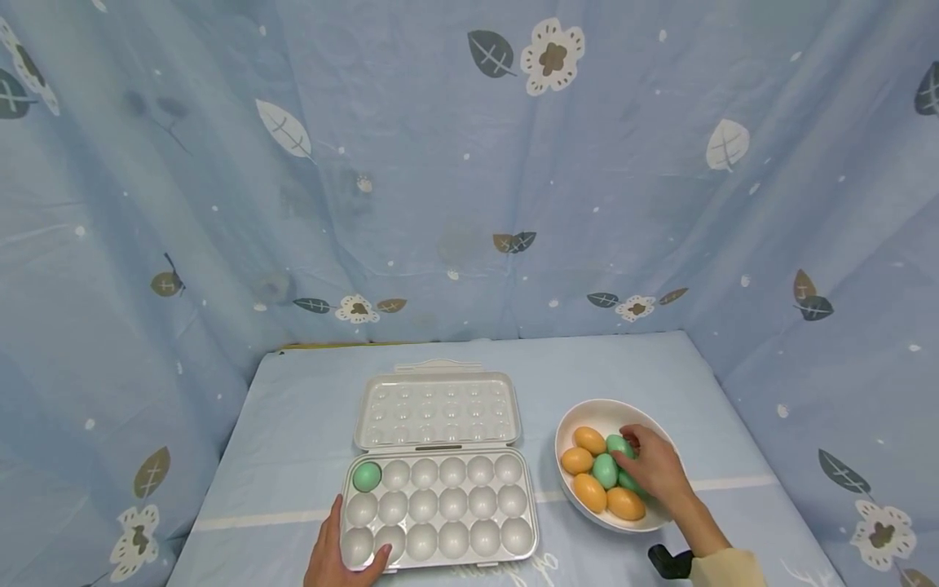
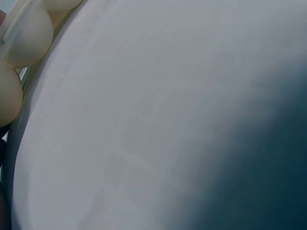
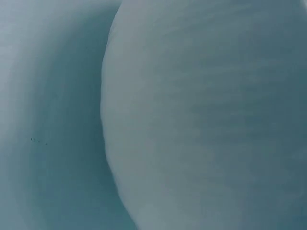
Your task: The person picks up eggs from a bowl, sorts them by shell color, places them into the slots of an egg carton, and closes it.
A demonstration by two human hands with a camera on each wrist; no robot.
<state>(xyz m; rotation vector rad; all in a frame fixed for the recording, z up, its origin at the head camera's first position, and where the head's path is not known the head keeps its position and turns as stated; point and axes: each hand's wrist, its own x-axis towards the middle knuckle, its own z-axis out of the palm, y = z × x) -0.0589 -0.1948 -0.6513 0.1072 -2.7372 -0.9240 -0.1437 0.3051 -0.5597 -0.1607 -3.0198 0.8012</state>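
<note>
Left hand (image 1: pixel 337 565) was at the near-left corner of the pale egg tray (image 1: pixel 438 490) – fingers extended along the left side, thumb out over the front edge; touching it, not clenched. Right hand (image 1: pixel 657 465) was down in the white bowl (image 1: pixel 605 414), thumb and fingertips pinching a green egg (image 1: pixel 618 444) at the far side of the pile. Two more green eggs (image 1: pixel 605 470) and several orange eggs (image 1: pixel 590 493) lay around it, touching one another.

Tray sat left of the bowl, a bare gap between them. Three rows of six cups; the far-left cup held one green egg (image 1: pixel 367 476). Lid (image 1: pixel 440 409) was folded open, lying back behind the tray.

A cream sleeve (image 1: pixel 728 568) and a small black object (image 1: pixel 669 562) showed near the right wrist. Pale blue cloth (image 1: pixel 249 465) covered the table, with a light stripe across; blue leaf-and-flower curtain (image 1: pixel 411 163) hung behind. Left wrist view caught rounded cups at its edge – the rest blurred. Right wrist view: a pale curved surface, too blurred to identify.
</note>
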